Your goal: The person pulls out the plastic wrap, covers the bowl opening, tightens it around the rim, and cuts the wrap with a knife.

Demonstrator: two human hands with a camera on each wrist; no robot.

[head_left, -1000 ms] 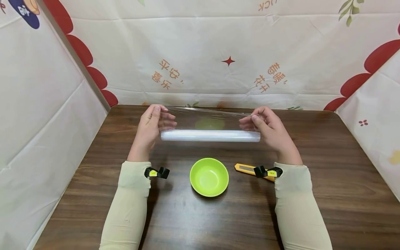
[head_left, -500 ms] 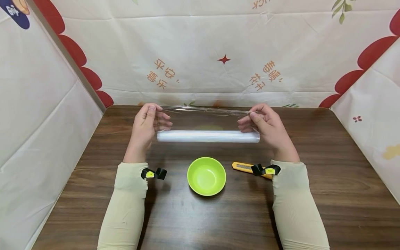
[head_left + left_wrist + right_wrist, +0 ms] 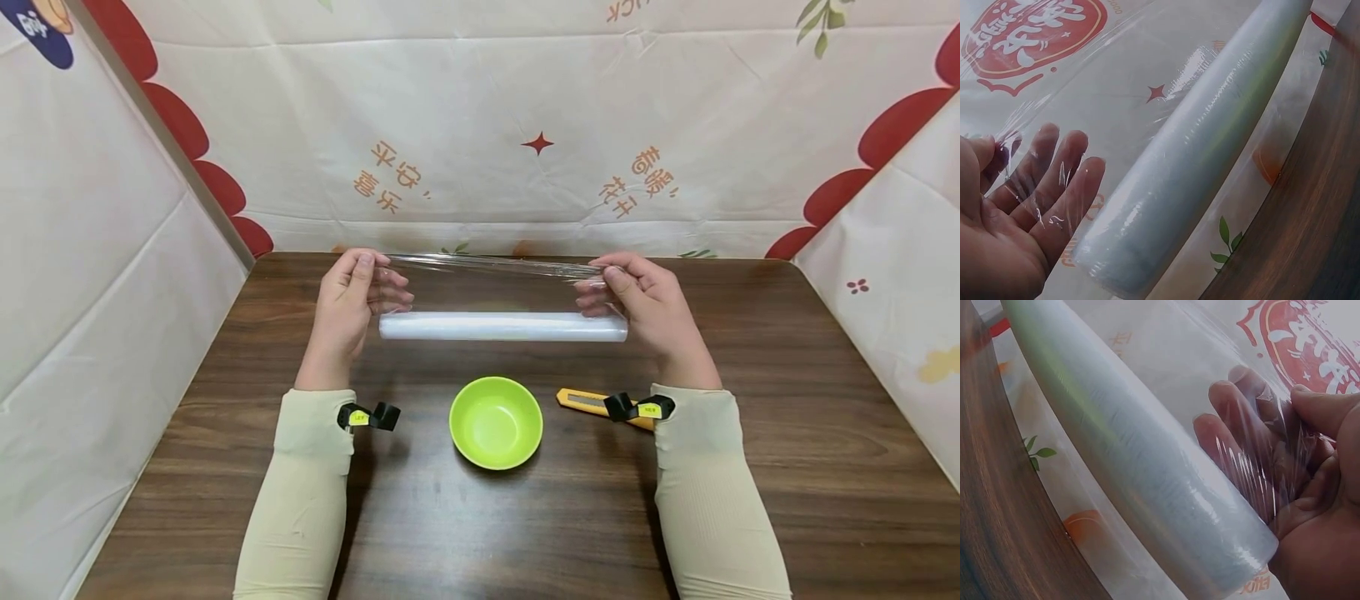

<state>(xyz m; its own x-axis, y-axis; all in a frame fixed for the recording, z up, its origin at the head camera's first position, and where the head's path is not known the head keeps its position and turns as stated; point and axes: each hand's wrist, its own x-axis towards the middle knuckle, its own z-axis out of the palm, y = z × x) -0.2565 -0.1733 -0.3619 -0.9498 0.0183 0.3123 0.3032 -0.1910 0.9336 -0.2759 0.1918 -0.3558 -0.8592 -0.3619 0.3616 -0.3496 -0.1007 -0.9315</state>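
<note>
A white roll of cling film lies crosswise between my hands, a clear sheet running from it to my fingers. With thumb and index finger my left hand pinches one corner of the sheet's edge. My right hand pinches the opposite corner, where the film bunches and creases over the fingers. The stretched edge runs taut between both hands. In the left wrist view, the other fingers spread behind the transparent film, beside the end of the roll.
Nearer me, a green bowl stands on the dark wooden table. A yellow utility knife lies right of it, partly under my right wrist's black camera mount. A printed white cloth rises behind the table.
My right hand has shifted slightly outward, and the film's edge has gathered into a thicker band of creases. The head view has turned a little; bowl and knife stay put.
</note>
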